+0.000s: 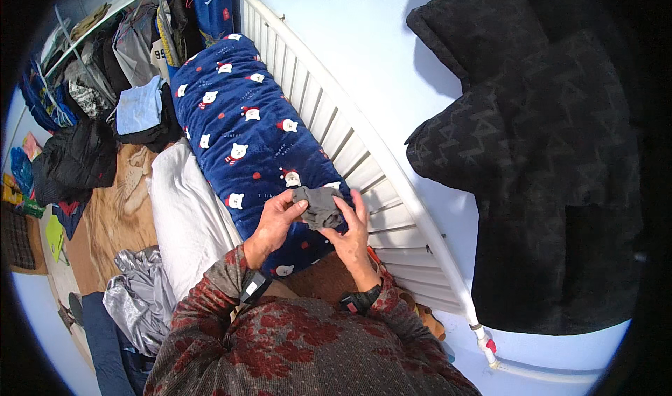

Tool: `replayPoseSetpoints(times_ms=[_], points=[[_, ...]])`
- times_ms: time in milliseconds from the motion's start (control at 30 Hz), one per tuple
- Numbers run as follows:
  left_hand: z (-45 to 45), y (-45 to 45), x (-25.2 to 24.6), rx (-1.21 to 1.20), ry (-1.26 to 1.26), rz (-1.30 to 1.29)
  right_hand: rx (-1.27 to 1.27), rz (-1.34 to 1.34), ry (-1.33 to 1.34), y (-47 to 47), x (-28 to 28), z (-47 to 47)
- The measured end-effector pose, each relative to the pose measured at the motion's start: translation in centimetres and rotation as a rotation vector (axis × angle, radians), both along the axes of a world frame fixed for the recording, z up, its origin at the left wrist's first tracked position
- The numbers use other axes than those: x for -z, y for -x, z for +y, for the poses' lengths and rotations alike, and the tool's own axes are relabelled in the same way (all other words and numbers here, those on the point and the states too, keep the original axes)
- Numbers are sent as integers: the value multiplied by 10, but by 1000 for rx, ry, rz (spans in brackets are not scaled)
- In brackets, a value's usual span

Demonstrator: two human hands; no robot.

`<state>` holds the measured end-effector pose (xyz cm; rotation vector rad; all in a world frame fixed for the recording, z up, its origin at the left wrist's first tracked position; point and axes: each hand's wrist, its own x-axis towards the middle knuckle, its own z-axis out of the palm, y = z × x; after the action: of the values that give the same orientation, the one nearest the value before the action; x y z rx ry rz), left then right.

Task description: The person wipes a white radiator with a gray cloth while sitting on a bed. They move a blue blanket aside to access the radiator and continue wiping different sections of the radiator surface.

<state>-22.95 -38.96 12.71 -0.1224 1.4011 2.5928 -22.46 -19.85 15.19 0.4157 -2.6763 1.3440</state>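
Observation:
A small bundle of dark grey cloth point(318, 210) is held between my two hands above a folded navy blanket point(223, 110) printed with white bears. My left hand point(274, 221) pinches the bundle's left edge between thumb and fingers. At its right side, the fingers and thumb of my right hand point(350, 228) also grip the cloth. Whether the bundle is one piece or more, I cannot tell.
A white metal rail point(375, 157) runs along the blanket's right side, by a wall with a black garment point(530, 186). To the left lie a white cloth point(186, 212), silver-grey fabric point(139, 301), a light blue folded cloth point(139, 106) and a black jacket point(76, 159). Clothes hang behind.

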Motion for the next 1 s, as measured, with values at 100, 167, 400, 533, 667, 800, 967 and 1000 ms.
replayPoseSetpoints(times_ms=[100, 167, 400, 533, 667, 800, 967, 1000], points=[[-13, 6, -2, 94, 117, 17, -77, -135, 245, 8, 4, 11], [-25, 12, -2, 178, 116, 33, -38, -441, 502, 11, 5, 19], [-56, 27, -8, 361, 219, 89, -46, -930, 1462, 15, 1, 35], [-53, 31, -12, 302, 316, 116, -121, -1006, 1657, 17, 2, 32], [-38, 22, -19, 101, 779, 369, -247, -1000, 1708, 17, 1, 30], [-20, 18, -24, 115, 850, 589, -161, -1011, 1520, 15, 2, 27], [-12, 23, -16, 254, 760, 413, 4, -995, 1485, 8, 13, 29], [-11, 23, -12, 196, 675, 410, -201, -868, 1536, 6, 15, 32]])
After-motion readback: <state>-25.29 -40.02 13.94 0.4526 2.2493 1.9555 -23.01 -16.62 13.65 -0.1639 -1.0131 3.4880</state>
